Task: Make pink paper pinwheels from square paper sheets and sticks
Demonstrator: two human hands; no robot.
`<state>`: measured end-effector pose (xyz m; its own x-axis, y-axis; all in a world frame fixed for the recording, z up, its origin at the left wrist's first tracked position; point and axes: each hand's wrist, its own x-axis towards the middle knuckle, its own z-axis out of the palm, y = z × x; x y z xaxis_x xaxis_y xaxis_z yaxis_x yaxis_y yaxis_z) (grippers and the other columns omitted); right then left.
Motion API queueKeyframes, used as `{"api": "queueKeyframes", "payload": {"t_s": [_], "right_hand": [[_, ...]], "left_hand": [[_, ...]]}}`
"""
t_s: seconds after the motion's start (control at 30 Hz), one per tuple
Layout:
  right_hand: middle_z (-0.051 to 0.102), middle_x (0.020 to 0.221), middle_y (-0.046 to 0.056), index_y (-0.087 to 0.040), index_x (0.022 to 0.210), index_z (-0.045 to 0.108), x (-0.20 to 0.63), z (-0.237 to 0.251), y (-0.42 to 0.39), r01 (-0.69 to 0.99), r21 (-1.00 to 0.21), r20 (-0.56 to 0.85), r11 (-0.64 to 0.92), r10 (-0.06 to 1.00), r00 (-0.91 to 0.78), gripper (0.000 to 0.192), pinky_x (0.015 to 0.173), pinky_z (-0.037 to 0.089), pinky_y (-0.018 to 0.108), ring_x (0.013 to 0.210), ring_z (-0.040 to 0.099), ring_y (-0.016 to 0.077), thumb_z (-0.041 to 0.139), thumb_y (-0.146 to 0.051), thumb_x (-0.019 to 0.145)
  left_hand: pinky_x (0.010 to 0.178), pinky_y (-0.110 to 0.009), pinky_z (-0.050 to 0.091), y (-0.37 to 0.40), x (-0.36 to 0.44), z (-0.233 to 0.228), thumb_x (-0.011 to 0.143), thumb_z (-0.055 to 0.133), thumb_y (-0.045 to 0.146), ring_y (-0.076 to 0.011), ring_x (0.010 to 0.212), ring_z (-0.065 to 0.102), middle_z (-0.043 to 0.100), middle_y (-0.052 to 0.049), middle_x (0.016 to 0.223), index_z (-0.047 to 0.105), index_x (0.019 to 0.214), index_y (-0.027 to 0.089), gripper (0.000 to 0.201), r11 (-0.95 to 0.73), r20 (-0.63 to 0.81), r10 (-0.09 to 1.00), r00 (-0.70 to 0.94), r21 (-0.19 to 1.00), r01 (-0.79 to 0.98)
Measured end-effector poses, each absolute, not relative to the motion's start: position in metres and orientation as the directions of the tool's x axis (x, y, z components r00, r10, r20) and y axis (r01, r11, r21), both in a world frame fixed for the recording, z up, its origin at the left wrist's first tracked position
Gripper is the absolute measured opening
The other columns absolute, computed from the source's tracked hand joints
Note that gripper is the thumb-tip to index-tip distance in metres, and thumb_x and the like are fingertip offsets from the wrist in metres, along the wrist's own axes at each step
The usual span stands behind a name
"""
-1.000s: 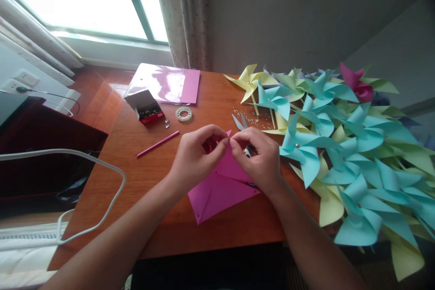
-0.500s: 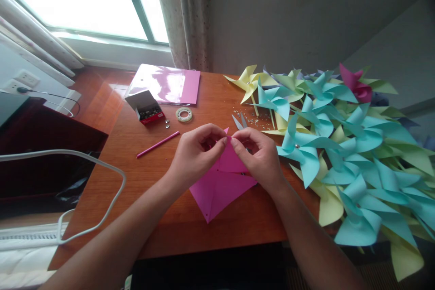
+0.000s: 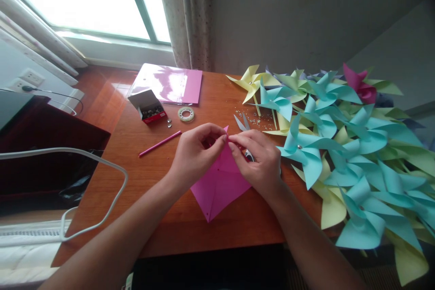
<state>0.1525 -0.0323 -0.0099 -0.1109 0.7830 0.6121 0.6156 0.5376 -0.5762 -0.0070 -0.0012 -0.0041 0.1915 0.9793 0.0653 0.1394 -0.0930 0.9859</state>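
Observation:
Pink paper, cut and creased (image 3: 217, 190), lies over the table in front of me, with small holes near its lower corner and middle. My left hand (image 3: 204, 147) pinches the upper tip of this paper between thumb and fingers. Close beside it, my right hand (image 3: 256, 154) is closed, thumb against fingertips, at the same tip; whatever small thing it may hold is hidden. A pair of scissors (image 3: 242, 123) lies partly under my right hand, blades pointing away. Left of my hands rests a pink paper stick (image 3: 159, 144).
A small red box of metal fasteners (image 3: 152, 111) stands open near a roll of tape (image 3: 186, 114). Behind them lies a clear packet of pink paper (image 3: 192, 88). Many finished pinwheels (image 3: 306, 145) cover the right side. A white tube (image 3: 118, 190) curves at left.
My right hand has shifted slightly at the paper's tip, and more of the scissors' handle shows. The paper's right flap now sits lower and flatter. The view has moved a little.

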Motion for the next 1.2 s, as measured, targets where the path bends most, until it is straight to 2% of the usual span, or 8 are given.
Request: {"api": "queueKeyframes", "payload": {"t_s": [0.13,0.3,0.4,0.83,1.2], "right_hand": [[0.071,0.087,0.006,-0.021,0.096,0.073,0.1518,-0.0071,-0.0324,0.593,-0.621,0.594,0.513,0.801,-0.071,0.012,0.075,0.055,0.033,0.080,0.066,0.0188,0.064,-0.014,0.092],[0.072,0.090,0.003,-0.023,0.094,0.073,0.1521,-0.0014,-0.0327,0.488,-0.778,0.465,0.395,0.885,0.026,0.011,0.070,0.055,0.030,0.079,0.068,0.0174,0.064,-0.016,0.091],[0.073,0.091,0.003,-0.024,0.094,0.073,0.1527,-0.0005,-0.0332,0.462,-0.811,0.422,0.359,0.906,0.037,0.011,0.071,0.055,0.031,0.081,0.068,0.0181,0.065,-0.017,0.091],[0.071,0.088,0.003,-0.023,0.093,0.071,0.1531,-0.0024,-0.0332,0.492,-0.784,0.439,0.379,0.898,0.008,0.009,0.066,0.054,0.030,0.077,0.066,0.0175,0.064,-0.018,0.092],[0.067,0.095,0.007,-0.023,0.116,0.070,0.1498,-0.0040,-0.0380,0.557,-0.674,0.532,0.485,0.842,-0.090,0.028,0.071,0.056,0.034,0.077,0.063,0.0186,0.061,-0.016,0.091]], "left_hand": [[0.057,-0.025,0.046,-0.0014,-0.0076,-0.0038,0.082,0.072,0.029,-0.0151,0.064,0.062,0.071,-0.004,0.075,0.071,0.084,0.015,0.014,-0.086,0.061,0.979,0.196,0.989,0.120],[0.057,-0.024,0.046,-0.0029,-0.0076,-0.0014,0.083,0.071,0.028,-0.0150,0.065,0.061,0.070,-0.003,0.073,0.070,0.082,0.015,0.013,-0.062,0.040,0.969,0.245,0.995,0.084],[0.059,-0.024,0.046,-0.0029,-0.0074,-0.0012,0.083,0.071,0.028,-0.0151,0.067,0.061,0.070,-0.004,0.074,0.070,0.082,0.016,0.012,-0.062,0.043,0.967,0.253,0.996,0.069],[0.053,-0.022,0.040,-0.0038,-0.0071,0.0004,0.083,0.070,0.026,-0.0122,0.061,0.056,0.066,-0.002,0.070,0.069,0.080,0.015,0.011,-0.136,0.102,0.968,0.227,0.981,0.139],[0.057,-0.024,0.046,-0.0030,-0.0080,0.0030,0.081,0.072,0.027,-0.0140,0.062,0.060,0.068,-0.002,0.071,0.069,0.079,0.016,0.012,-0.125,0.109,0.985,0.132,0.985,0.120]]}}
